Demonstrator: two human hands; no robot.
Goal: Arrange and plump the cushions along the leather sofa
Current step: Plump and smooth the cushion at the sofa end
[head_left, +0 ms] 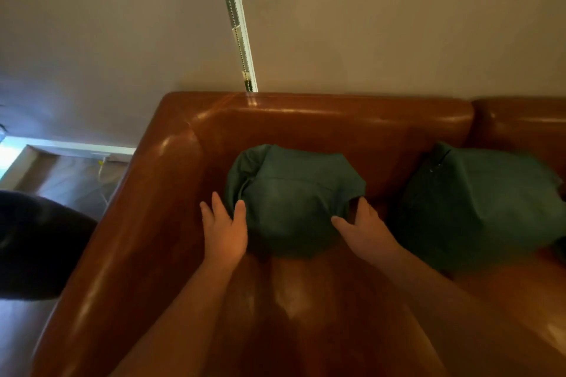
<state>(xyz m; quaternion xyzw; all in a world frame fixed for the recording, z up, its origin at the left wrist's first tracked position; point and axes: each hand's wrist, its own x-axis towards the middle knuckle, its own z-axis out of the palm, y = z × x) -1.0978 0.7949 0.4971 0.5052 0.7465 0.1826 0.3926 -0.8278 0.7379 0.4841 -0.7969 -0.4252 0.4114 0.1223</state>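
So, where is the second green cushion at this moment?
In the head view it lies at the right, on the sofa seat against the backrest, beside the cushion between the hands: second green cushion.

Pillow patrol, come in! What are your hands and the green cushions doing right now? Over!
Left hand and right hand open, pressing either side of near green cushion. It leans on sofa back. Second cushion sits right. Nothing blocking.

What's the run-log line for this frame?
hands: left, right flank corner green fabric cushion | second green cushion: untouched | brown leather sofa
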